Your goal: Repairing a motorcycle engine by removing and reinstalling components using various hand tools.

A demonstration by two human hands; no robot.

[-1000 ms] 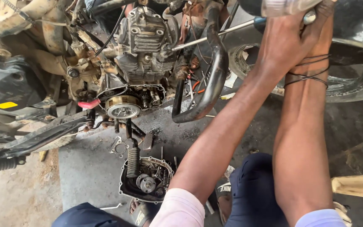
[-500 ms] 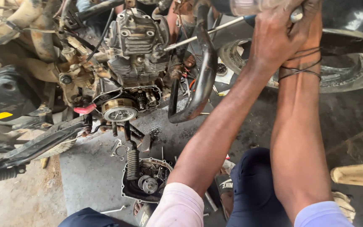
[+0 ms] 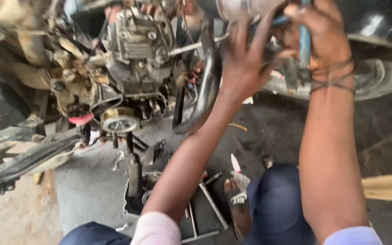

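right hand (image 3: 316,38) closed round the blue-handled metal tool (image 3: 305,41), left hand (image 3: 246,63) spread open just beside it, steadying; best to keep both wrists firm.

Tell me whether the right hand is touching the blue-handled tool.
Touching. The head view shows the right hand closed around the blue-handled tool, fingers wrapped over its shaft.

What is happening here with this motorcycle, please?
A person works on a stripped motorcycle engine. The right hand grips a blue-handled tool, whose long shaft reaches toward the engine. The left hand, fingers spread, is beside it. Loose parts and tools lie on the floor below.
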